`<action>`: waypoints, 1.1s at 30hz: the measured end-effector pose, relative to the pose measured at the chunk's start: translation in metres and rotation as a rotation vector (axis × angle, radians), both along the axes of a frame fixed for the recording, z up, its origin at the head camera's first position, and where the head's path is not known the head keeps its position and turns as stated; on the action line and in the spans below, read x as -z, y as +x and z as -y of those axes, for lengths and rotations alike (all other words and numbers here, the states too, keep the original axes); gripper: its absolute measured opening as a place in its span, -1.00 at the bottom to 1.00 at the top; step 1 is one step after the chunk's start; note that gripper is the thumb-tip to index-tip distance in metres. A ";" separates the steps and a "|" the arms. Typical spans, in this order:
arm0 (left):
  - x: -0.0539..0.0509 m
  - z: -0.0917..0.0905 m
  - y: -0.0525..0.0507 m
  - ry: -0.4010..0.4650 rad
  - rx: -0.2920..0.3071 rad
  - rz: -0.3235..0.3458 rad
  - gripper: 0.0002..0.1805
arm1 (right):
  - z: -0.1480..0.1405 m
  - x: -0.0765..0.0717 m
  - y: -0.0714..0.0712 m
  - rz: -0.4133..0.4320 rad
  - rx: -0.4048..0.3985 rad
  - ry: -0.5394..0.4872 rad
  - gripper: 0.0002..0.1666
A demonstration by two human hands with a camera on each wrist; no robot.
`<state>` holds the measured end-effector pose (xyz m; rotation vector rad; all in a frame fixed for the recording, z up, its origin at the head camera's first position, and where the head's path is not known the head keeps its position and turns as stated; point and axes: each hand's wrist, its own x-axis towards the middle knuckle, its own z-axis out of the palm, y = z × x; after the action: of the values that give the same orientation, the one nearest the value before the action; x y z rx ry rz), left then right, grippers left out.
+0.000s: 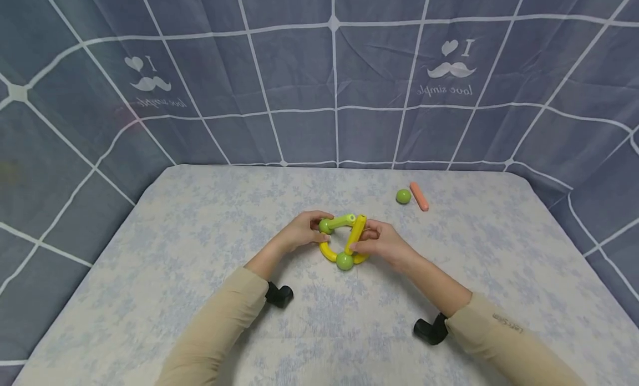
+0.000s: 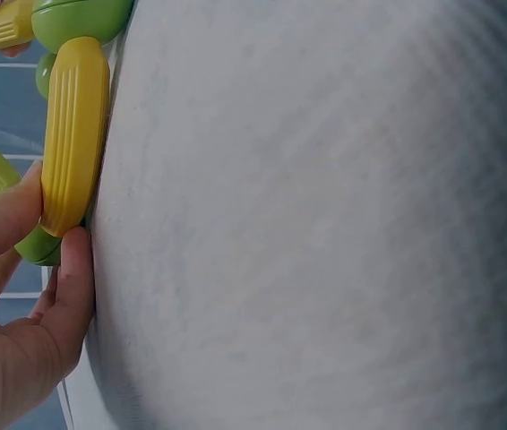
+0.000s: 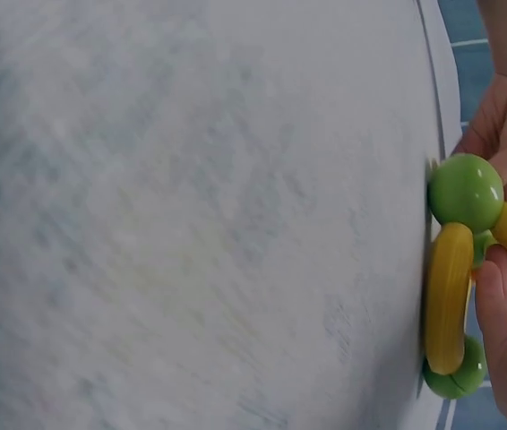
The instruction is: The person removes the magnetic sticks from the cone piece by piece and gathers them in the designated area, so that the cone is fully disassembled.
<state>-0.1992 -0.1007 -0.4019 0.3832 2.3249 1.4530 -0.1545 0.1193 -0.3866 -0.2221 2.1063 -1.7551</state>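
Your left sleeve (image 1: 214,325) and right sleeve (image 1: 509,336) lie nearest, with your forearms reaching inward over the table (image 1: 239,192). Between your hands, near the middle of the tabletop, sits a toy frame of balls and bars. Your left hand (image 1: 301,230) has its fingers curled around the left green ball (image 1: 325,226), fingertips also touching the end of the curved yellow bar (image 2: 74,134). Your right hand (image 1: 386,243) pinches the raised yellow bar (image 1: 355,234), whose lower end meets the front green ball (image 1: 344,261). Another curved bar (image 3: 448,300) runs from that ball to the right green ball (image 3: 458,381).

Watch the pale green bar (image 1: 341,221) slanting up from your left hand: its free end is near the top of the raised yellow bar, and I can't tell whether they touch. If you swing either one carelessly, they could knock and twist out of line. Pulling your hands apart would likely strain the front joint and might pop a bar loose, since both grips load it. Pressing down off-centre could tip or roll the frame on its round balls. Farther back, the spare green ball (image 1: 403,196) beside the orange stick (image 1: 419,196) could roll away if your right hand brushes it.
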 end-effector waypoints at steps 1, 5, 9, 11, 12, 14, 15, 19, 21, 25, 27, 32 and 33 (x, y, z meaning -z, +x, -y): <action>0.000 0.000 0.000 -0.001 -0.001 -0.001 -0.47 | 0.001 0.001 0.000 -0.005 -0.004 0.008 -0.43; 0.000 -0.001 0.000 0.001 -0.007 0.010 -0.46 | 0.007 0.003 0.002 -0.025 -0.006 0.044 -0.44; 0.000 -0.002 -0.001 0.013 -0.003 0.013 -0.47 | 0.012 0.005 0.001 -0.043 -0.014 0.051 -0.49; -0.006 -0.002 0.002 0.016 0.002 0.015 -0.47 | 0.013 0.005 0.000 -0.042 -0.011 0.062 -0.51; -0.006 -0.002 0.002 0.017 0.004 0.014 -0.47 | 0.014 0.005 0.000 -0.048 -0.014 0.069 -0.51; -0.008 -0.002 0.003 0.013 0.002 0.015 -0.47 | 0.014 0.005 0.000 -0.063 -0.020 0.098 -0.51; -0.008 -0.002 0.004 0.012 0.000 0.015 -0.47 | 0.014 0.004 0.001 -0.075 -0.026 0.113 -0.51; -0.005 -0.001 0.001 -0.001 -0.012 0.008 -0.47 | 0.015 0.003 0.001 -0.142 -0.039 0.170 -0.51; -0.007 -0.001 0.001 0.000 -0.016 0.007 -0.47 | 0.016 0.003 0.001 -0.177 -0.033 0.196 -0.53; -0.007 -0.001 0.002 0.002 -0.014 0.006 -0.47 | 0.016 0.005 0.002 -0.230 -0.027 0.242 -0.55; -0.006 -0.001 0.002 -0.003 -0.013 0.010 -0.46 | 0.016 0.006 0.002 -0.244 -0.033 0.253 -0.55; -0.005 -0.001 0.000 -0.008 -0.014 0.011 -0.46 | 0.014 0.004 0.001 -0.262 -0.057 0.264 -0.55; -0.005 -0.002 0.000 -0.005 -0.011 0.010 -0.46 | 0.014 0.004 0.001 -0.266 -0.060 0.269 -0.54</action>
<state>-0.1997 -0.0991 -0.3967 0.3621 2.3262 1.4500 -0.1536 0.1057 -0.3903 -0.4591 2.4664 -1.4545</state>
